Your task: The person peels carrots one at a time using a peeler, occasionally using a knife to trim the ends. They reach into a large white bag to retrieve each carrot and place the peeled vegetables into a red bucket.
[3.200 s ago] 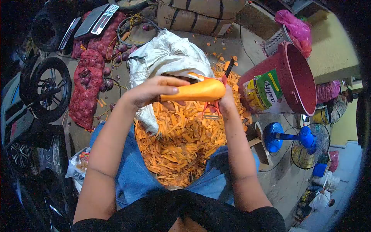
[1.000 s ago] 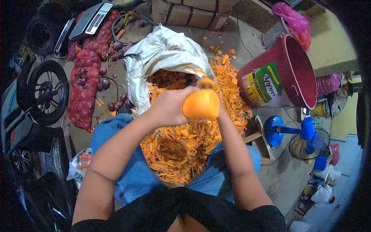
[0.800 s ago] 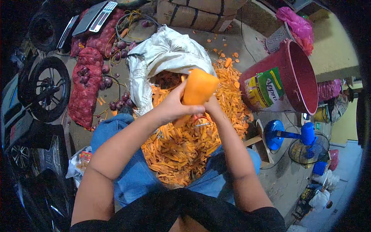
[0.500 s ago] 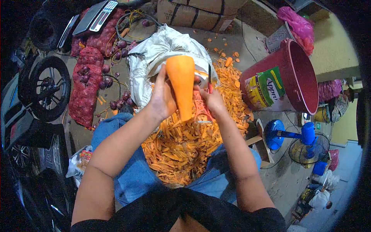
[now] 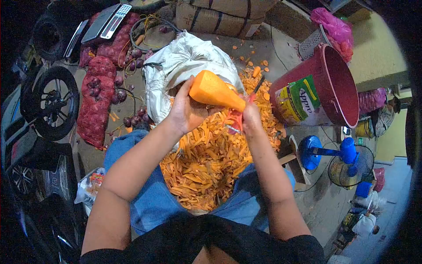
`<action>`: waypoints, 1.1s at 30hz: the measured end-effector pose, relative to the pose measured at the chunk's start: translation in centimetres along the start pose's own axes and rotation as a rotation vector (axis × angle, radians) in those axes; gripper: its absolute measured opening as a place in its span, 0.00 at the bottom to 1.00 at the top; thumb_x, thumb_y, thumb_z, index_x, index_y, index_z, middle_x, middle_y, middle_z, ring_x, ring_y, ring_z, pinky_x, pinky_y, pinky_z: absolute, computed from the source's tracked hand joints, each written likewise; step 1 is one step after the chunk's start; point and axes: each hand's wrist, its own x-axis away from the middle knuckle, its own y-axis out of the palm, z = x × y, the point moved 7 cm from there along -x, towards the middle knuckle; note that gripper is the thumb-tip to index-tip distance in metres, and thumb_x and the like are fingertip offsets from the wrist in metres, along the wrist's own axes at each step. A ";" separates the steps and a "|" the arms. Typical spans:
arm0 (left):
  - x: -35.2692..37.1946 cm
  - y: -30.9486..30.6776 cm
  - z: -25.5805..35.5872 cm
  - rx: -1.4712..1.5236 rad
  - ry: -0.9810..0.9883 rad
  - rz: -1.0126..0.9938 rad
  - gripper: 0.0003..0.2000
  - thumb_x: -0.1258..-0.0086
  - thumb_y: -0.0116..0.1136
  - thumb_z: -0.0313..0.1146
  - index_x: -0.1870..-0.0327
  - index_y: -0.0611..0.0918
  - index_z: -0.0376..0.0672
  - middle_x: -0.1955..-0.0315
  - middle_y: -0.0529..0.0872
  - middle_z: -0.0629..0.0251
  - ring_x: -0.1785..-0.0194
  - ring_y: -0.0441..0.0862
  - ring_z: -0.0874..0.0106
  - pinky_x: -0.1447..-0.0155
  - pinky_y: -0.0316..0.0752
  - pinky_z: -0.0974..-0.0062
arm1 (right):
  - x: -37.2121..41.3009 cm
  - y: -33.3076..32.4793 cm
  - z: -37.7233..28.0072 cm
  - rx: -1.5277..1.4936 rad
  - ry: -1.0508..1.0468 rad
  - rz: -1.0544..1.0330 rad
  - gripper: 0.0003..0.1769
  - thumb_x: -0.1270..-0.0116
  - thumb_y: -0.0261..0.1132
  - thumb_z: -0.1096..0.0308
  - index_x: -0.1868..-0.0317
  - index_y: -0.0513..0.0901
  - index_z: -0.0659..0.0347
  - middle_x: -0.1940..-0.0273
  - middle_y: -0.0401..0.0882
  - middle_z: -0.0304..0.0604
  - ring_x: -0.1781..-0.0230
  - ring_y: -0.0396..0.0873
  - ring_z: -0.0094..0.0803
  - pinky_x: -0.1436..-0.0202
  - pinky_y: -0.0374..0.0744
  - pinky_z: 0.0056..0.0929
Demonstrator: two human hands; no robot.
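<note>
A peeled orange carrot point(image 5: 213, 91) lies tilted between my hands, its thick end toward the upper left and its narrow end by my right hand. My left hand point(image 5: 187, 108) holds its thick end from the left side. In my right hand point(image 5: 251, 116) is a red peeler point(image 5: 235, 119), along with a dark-bladed knife point(image 5: 259, 84) that points up. The narrow end of the carrot touches or nearly touches my right fingers. Below them spreads a heap of orange peelings point(image 5: 202, 167). Behind the carrot stands an open white sack point(image 5: 189, 53).
A red bucket point(image 5: 323, 88) stands at the right, near a blue fan point(image 5: 347, 158) and a cardboard box point(image 5: 296, 165). Red net bags of onions point(image 5: 96, 101), a scale point(image 5: 103, 22) and a wheel point(image 5: 55, 103) are at the left. A person point(image 5: 365, 224) is far off at lower right.
The carrot has tipped from nearly upright to a slant, its narrow end swinging right toward my right hand. The knife now leans to the right, and the red peeler has shifted slightly right.
</note>
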 end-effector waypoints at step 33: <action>0.0 -14.8 -9.6 -2.007 -0.884 0.021 0.16 0.58 0.59 0.43 0.81 0.73 0.37 0.87 0.73 0.62 0.84 0.70 0.73 0.80 0.67 0.75 | 8.9 -18.9 -20.5 -0.361 -0.634 0.511 0.16 0.38 0.43 0.58 0.74 0.71 0.59 0.82 0.64 0.36 0.85 0.60 0.29 0.83 0.62 0.24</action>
